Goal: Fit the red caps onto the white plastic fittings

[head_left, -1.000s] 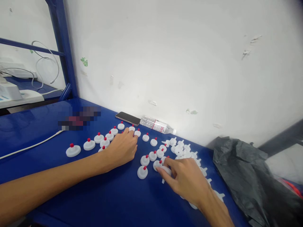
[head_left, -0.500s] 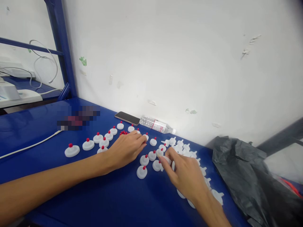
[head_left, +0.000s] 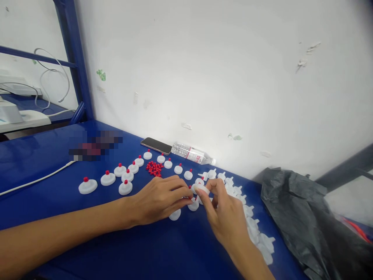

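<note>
My right hand (head_left: 229, 212) pinches a white round plastic lid (head_left: 202, 189) between thumb and fingers, tilted on its side. Close to its left, my left hand (head_left: 164, 198) has its fingers pinched together, with a bit of red at the tips that looks like a small red cap (head_left: 190, 197). Beneath and around both hands stand white lids with red-capped spouts, one of them (head_left: 193, 204) just below the fingertips. A heap of loose red caps (head_left: 154, 168) lies beyond my left hand. White lids with bare spouts (head_left: 253, 229) are massed right of my right hand.
Several red-tipped lids (head_left: 108, 178) stand in rows at left on the blue table (head_left: 116, 249). A phone (head_left: 156, 145) and a clear plastic bottle (head_left: 192, 153) lie along the wall. A dark plastic bag (head_left: 291, 210) is at right; a white cable (head_left: 40, 179) runs at left.
My left hand has moved down and right, from beside the red cap heap to my right hand, uncovering the heap. My right hand has shifted slightly, still holding the white lid.
</note>
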### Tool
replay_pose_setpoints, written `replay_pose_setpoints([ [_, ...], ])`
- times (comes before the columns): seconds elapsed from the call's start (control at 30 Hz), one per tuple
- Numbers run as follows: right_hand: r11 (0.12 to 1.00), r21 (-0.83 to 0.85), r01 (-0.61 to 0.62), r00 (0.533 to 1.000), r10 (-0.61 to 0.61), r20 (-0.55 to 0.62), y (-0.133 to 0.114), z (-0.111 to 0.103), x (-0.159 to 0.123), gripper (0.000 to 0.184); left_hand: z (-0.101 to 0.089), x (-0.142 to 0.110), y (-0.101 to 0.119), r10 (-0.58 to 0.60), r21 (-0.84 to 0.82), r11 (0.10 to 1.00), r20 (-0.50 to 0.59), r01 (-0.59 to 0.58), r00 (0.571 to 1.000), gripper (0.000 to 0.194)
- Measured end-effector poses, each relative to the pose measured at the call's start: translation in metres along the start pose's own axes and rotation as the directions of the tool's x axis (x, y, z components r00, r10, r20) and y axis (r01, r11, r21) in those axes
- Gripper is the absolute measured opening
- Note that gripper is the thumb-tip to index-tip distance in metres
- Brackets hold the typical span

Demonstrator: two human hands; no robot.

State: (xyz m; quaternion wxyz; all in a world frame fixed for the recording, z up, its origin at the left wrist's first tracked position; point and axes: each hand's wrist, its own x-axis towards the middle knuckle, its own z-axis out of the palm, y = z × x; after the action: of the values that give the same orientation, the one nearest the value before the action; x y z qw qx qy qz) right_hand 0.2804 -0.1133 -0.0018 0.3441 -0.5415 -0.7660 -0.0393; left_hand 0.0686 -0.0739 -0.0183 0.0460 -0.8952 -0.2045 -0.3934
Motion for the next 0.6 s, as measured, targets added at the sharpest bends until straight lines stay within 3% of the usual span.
replay_pose_setpoints([
  [0.23,1.0,-0.017,0.023,0.996,-0.025,-0.089,-0.004,0.006,-0.003,0.036,-0.004,0.0,0.004,0.079,0.036,0.996,-0.039,-0.077,0.996,0.009],
  [0.6,0.999,0.031,0.005,0.994,-0.002,-0.112,-0.008,0.014,-0.003,0.038,-0.001,-0.003,0.004,0.068,0.072,0.995,-0.043,-0.065,0.997,0.008],
])
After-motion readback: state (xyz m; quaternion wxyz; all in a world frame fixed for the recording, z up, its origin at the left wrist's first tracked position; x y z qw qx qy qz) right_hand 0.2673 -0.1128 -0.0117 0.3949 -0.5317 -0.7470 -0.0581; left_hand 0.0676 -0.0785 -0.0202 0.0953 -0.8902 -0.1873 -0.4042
